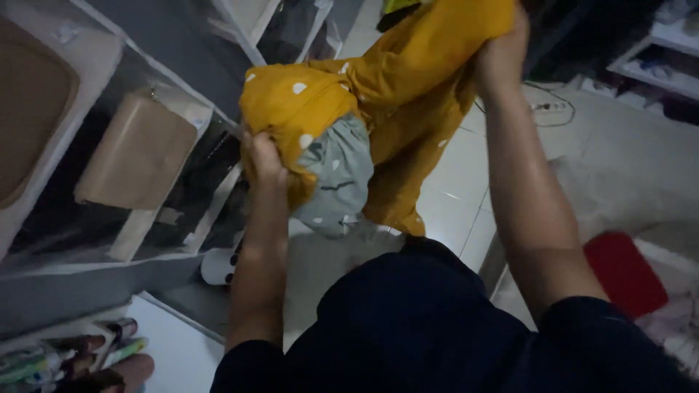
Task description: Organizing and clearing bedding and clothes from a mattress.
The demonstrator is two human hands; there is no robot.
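Observation:
A mustard-yellow garment (408, 94) with white spots and a grey spotted lining (338, 175) hangs in front of me. My left hand (263, 160) grips a bunched lower part of it. My right hand (502, 54) holds the cloth higher up, near the top of the frame. The garment droops between both hands above the pale tiled floor (459, 182).
A fabric wardrobe with white shelves (167, 109) and a tan bag (138, 156) stands at the left. A red object (625, 271) lies at the right near a white shelf (655, 69). A power strip (550, 107) rests on the floor. Bottles and tubes (80, 356) sit bottom left.

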